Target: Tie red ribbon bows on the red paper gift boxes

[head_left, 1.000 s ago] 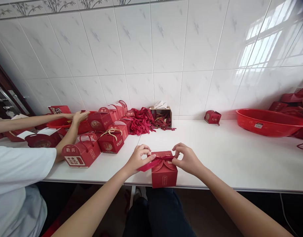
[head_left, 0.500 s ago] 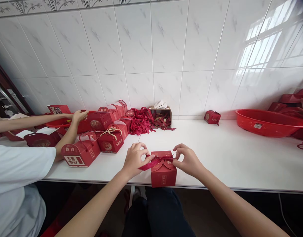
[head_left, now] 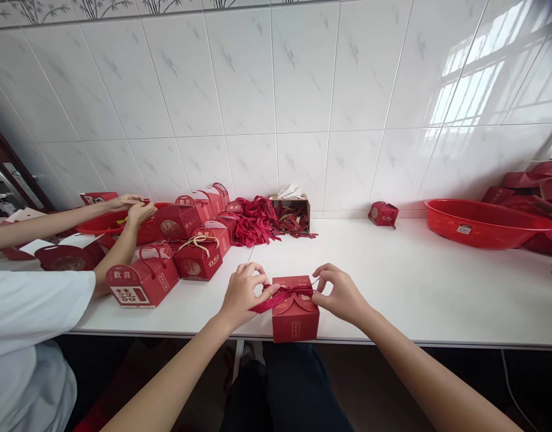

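Note:
A small red box (head_left: 296, 321) stands upright at the table's front edge, its top closed by rounded flaps. Across its top runs a dark red ribbon (head_left: 278, 298), knotted or looped near the middle. My left hand (head_left: 246, 294) pinches the ribbon at the box's left side, where a wide end slants down below the fingers. At the right side, my right hand (head_left: 336, 294) has thumb and finger pressed together on the ribbon, with a thin loop showing above them.
Several red boxes (head_left: 143, 277) stand at the left, beside a person in a white sleeve (head_left: 42, 300). Behind lie a heap of red ribbons (head_left: 255, 221) and an open carton (head_left: 308, 216). A small red box (head_left: 383, 213) and a red basin (head_left: 487, 225) are at the right.
My hands hold nearly the same pose on the ribbon. The other person's hands have come closer together over the left basin. The whole view has shifted slightly.

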Motion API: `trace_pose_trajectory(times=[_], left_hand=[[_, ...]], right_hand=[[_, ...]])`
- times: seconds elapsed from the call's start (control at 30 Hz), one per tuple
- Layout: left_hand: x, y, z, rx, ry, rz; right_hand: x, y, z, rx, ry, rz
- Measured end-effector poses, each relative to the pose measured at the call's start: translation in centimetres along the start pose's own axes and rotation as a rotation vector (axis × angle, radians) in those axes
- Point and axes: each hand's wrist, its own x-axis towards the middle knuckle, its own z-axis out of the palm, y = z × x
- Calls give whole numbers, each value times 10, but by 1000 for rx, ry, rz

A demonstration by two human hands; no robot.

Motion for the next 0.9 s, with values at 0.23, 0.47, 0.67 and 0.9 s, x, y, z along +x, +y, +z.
trace_pose_trajectory(times=[0.23, 0.47, 0.67, 0.9], left_hand=[[0, -2, 2, -15, -6, -6], [-1, -3, 2, -27, -17, -12], [-1, -4, 3, -58, -30, -25], [-4, -2, 6, -332, -18, -116]], right_hand=[[-1, -1, 0, 0, 4, -2], [-1, 1, 1, 8, 10, -4], [-1, 0, 1, 4, 11, 1], [-6, 7, 0, 113, 2, -35]])
